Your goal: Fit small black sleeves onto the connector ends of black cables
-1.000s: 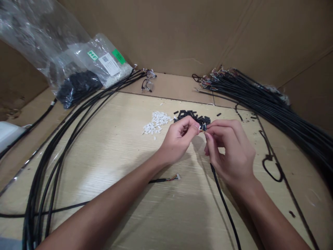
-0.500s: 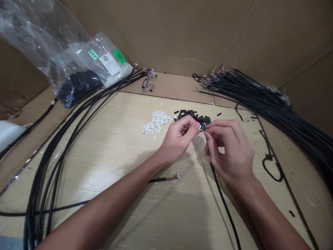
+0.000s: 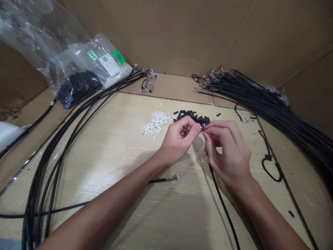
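both hands [image 3: 179, 140] apparently pinch cable [image 3: 223, 205] mid-table.

Far off to the left of my hands, up against the cardboard, lies a clear plastic bag [image 3: 104, 64] with three stickers on it. The small green label [image 3: 92, 55] on its left carries white letters that look like "HF"; I cannot make them out for certain. The white label [image 3: 109, 64] in the middle has a square code and lines of print too small for me to read. The green sticker [image 3: 118, 56] to its right shows no writing I can read.
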`<state>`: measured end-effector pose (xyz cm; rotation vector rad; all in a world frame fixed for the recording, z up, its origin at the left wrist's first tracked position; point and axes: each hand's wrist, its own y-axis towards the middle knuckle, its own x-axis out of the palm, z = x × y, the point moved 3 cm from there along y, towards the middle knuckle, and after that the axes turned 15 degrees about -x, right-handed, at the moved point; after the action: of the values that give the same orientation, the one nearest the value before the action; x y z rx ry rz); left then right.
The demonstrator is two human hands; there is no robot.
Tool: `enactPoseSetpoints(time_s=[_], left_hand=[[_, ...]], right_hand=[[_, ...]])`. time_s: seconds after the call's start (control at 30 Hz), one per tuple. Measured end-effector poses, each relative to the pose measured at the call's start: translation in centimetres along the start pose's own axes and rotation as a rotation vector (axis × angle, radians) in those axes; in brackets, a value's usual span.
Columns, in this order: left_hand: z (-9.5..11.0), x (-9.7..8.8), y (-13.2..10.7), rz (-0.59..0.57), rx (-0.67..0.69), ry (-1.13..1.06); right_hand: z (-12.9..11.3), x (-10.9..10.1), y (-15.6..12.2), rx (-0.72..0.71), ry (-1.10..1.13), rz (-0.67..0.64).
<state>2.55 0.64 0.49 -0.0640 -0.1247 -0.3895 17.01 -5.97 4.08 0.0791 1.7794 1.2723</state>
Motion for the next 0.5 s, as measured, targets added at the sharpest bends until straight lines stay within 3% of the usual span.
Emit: enactPoseSetpoints(time_s=[0.5], left_hand=[[-0.11,0.44,-0.26,-0.014,-0.053,-0.005]], right_hand=[[0.05,-0.01,-0.01,-0.006,-0.021,-0.007]])
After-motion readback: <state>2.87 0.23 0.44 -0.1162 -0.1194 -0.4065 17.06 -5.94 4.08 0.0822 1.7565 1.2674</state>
